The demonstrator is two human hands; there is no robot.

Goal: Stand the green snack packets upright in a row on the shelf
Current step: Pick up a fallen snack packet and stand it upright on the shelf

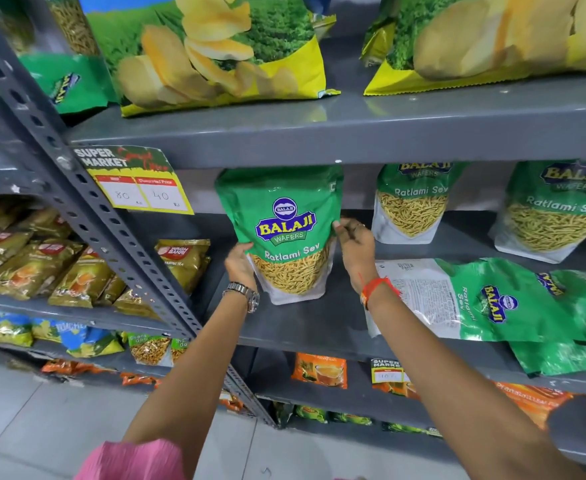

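Note:
A green Ratlami Sev packet (286,233) stands upright at the left of the grey middle shelf (312,327). My left hand (239,263) grips its lower left edge and my right hand (354,244) pinches its right edge. Two more green packets stand upright farther back, one in the middle (411,206) and one at the right (554,209). Another green packet (464,299) lies flat on its face at the shelf's front right, overlapping a further flat packet (568,348) at the far right edge.
Large chip bags (215,53) sit on the shelf above. A yellow price tag (139,188) hangs on the slotted upright post (87,202). Tea packets (42,268) fill the left bay, and orange packs (319,370) line the shelf below. Bare shelf shows in front of the held packet.

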